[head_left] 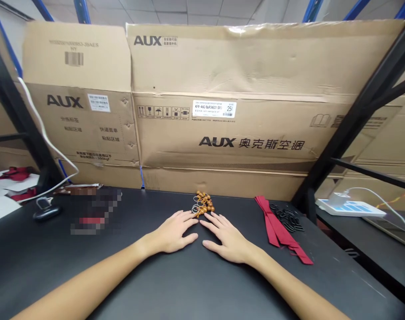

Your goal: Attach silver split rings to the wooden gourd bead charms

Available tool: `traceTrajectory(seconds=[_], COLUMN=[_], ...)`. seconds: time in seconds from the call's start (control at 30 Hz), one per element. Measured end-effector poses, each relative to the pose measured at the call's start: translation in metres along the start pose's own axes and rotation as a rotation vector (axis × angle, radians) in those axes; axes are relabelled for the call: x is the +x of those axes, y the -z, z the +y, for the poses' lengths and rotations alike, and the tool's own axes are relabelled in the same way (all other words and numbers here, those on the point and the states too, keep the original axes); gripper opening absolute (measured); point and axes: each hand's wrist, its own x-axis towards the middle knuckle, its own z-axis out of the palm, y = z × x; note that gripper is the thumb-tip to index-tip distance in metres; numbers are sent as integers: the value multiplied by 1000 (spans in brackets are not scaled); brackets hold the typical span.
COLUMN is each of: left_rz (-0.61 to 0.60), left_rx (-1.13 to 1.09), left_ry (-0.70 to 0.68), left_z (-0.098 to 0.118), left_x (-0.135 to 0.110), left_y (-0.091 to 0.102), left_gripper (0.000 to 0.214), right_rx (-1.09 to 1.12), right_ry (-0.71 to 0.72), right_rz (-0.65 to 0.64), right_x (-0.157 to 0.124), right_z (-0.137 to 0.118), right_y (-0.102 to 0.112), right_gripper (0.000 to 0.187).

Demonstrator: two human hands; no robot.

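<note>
My left hand (177, 231) lies on the black table with its fingers stretched out and nothing in it. Mirroring it, my right hand (225, 238) rests flat with fingers spread, also holding nothing. Just beyond both sets of fingertips sits a small pile of brown gourd-shaped bead keychains (205, 205) with silver rings; I cannot tell whether the fingertips touch it. To the right of my right hand lie red fabric strips (279, 226), and beside them a heap of black clips or buckles (288, 218).
Cardboard panels (249, 84) stand along the table's back edge. At left are a black object with a metal loop (47, 210), a white cable (45, 129) and a partly blurred item. A power strip (351, 206) lies on the right-hand table, past a black frame post (339, 115).
</note>
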Motion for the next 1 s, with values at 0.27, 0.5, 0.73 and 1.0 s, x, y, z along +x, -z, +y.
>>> traceTrajectory(seconds=[0.27,0.5,0.73,1.0], left_rz=[49,104,-49,64], left_rx=[-6,-60,-31,-76], left_ry=[7,58,89,-18], left_z=[1,1,-8,-3], left_x=[0,1,6,3], left_y=[-1,0,-3,0], left_gripper=[42,38,61,44], right_rx=[-6,-15,-69,-80], right_ry=[-8,-3,23,2], right_rz=[-12,-2,97,284], right_x=[0,1,1,5], right_z=[-1,-1,-2,-1], right_y=[2,1,-2,-9], right_gripper=[66,67,57,33])
